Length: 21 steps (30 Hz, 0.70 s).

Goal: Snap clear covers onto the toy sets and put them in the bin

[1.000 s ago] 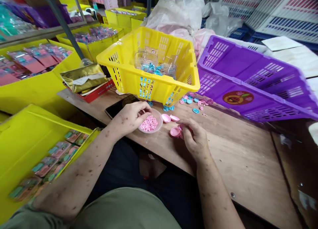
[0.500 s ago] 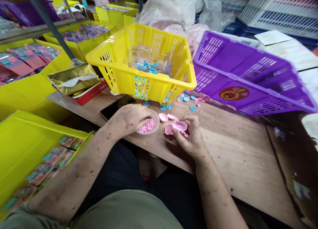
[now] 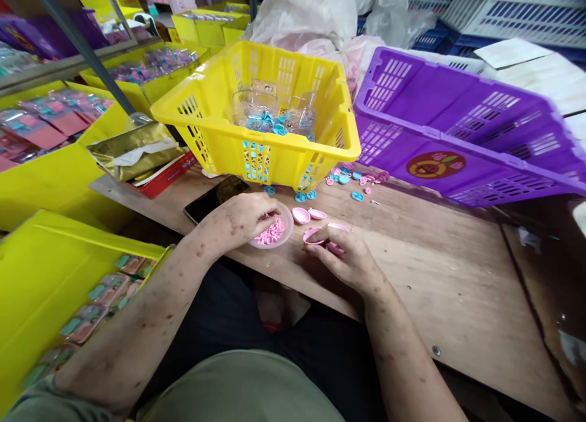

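Observation:
Over a small clear round bowl (image 3: 284,237) holding little pink plastic pieces (image 3: 271,231) is my left hand (image 3: 245,217). Its fingers are bent together at the pieces, and whatever lies between the fingertips is hidden. Just to the right, my right hand (image 3: 350,260) closes thumb and fingers on the rim of a pink oval plastic shell (image 3: 314,236) low over the board. More pink shell parts show partly beneath its fingers. An opened pair of pink oval shells (image 3: 301,215) lies between the bowl and my right hand.
A yellow basket (image 3: 256,138) with clear cases and blue parts stands behind the bowl, beside a purple basket (image 3: 494,165). Blue and pink bits (image 3: 357,196) lie scattered near them. A dark phone (image 3: 213,199) rests left on the wooden board (image 3: 439,275). Yellow boxes (image 3: 41,184) flank the left.
My right hand has lowered and turned palm-down, bringing the pink shell it held up down among the other shell parts. My left hand stays at the bowl.

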Each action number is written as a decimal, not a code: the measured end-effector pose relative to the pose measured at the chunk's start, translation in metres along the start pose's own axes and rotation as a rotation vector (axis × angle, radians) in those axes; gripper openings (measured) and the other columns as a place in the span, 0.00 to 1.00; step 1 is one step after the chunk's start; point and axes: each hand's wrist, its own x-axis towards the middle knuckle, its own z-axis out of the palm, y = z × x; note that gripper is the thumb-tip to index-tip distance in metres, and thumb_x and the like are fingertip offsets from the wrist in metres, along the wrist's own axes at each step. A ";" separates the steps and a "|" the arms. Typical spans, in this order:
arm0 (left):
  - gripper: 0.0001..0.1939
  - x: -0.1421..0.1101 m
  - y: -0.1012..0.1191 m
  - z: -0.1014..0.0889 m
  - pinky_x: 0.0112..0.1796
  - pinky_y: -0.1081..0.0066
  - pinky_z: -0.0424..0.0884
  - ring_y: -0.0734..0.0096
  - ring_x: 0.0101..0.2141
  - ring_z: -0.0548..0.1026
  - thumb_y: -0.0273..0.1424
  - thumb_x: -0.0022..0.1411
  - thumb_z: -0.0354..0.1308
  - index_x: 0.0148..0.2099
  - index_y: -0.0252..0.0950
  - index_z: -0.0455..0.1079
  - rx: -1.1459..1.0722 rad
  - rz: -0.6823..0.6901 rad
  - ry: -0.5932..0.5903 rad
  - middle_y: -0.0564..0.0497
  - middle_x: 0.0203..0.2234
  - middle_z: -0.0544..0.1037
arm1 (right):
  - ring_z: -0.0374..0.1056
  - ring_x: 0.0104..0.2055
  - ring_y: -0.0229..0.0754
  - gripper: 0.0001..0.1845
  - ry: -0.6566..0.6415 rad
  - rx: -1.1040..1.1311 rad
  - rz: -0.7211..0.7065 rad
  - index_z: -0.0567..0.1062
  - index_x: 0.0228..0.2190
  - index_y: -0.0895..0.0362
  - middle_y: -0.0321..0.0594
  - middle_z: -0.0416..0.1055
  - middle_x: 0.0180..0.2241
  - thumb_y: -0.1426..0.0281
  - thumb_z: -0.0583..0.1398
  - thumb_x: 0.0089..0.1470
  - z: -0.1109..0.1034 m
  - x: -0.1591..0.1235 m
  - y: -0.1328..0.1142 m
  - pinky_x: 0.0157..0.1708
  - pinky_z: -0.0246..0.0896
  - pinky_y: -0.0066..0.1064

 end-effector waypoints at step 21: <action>0.07 -0.004 0.003 -0.009 0.49 0.62 0.77 0.53 0.47 0.85 0.26 0.77 0.61 0.53 0.34 0.80 0.088 -0.065 -0.006 0.43 0.46 0.87 | 0.82 0.40 0.41 0.03 -0.012 0.038 -0.042 0.81 0.44 0.51 0.39 0.86 0.44 0.72 0.68 0.70 -0.004 0.005 -0.012 0.38 0.76 0.28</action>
